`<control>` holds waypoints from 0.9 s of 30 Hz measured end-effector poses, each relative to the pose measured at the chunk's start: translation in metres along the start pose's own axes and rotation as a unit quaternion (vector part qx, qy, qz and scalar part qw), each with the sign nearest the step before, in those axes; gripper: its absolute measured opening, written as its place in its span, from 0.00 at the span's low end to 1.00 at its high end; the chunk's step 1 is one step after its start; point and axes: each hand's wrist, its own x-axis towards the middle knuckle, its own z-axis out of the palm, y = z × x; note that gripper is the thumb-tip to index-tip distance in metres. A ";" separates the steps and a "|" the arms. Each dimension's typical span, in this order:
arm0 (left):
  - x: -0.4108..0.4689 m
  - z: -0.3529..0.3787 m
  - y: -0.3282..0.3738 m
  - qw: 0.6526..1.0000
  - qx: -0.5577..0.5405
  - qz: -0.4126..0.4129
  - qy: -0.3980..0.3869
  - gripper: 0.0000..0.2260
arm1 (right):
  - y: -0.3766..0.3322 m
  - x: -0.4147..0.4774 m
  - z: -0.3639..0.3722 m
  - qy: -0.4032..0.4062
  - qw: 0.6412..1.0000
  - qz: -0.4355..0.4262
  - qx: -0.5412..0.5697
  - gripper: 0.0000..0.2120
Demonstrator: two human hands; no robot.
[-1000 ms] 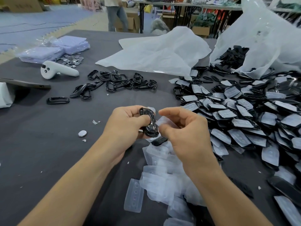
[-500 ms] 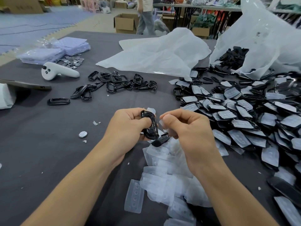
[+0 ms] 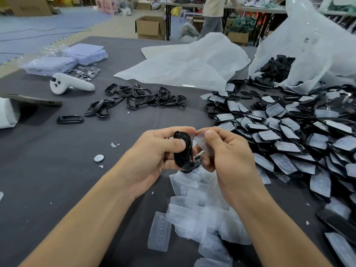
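My left hand (image 3: 154,157) grips a black oval plastic shell (image 3: 184,153), held upright above the grey table (image 3: 48,180), thumb pressed on its face. My right hand (image 3: 229,153) pinches a translucent soft pad (image 3: 200,143) next to the shell's upper right edge; a second black piece (image 3: 194,164) shows below between both hands, and I cannot tell which hand holds it. Under the hands lies a pile of translucent pads (image 3: 200,211).
To the right spreads a heap of black shells with pads (image 3: 289,135), spilling from a big clear bag (image 3: 308,47). Black frames (image 3: 142,97) lie at centre left, one frame (image 3: 70,119) apart, near a white controller (image 3: 69,85), coin cells (image 3: 87,72) and a lone cell (image 3: 98,158). White sheeting (image 3: 183,62) lies behind.
The right hand has risen a little, bringing the translucent pad up against the shell's top edge. The left hand keeps its grip. A person in the background has walked right.
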 end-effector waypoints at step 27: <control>0.010 -0.003 -0.011 0.997 0.034 -0.024 0.072 0.15 | -0.007 0.005 -0.014 0.048 0.998 -0.013 0.048 0.12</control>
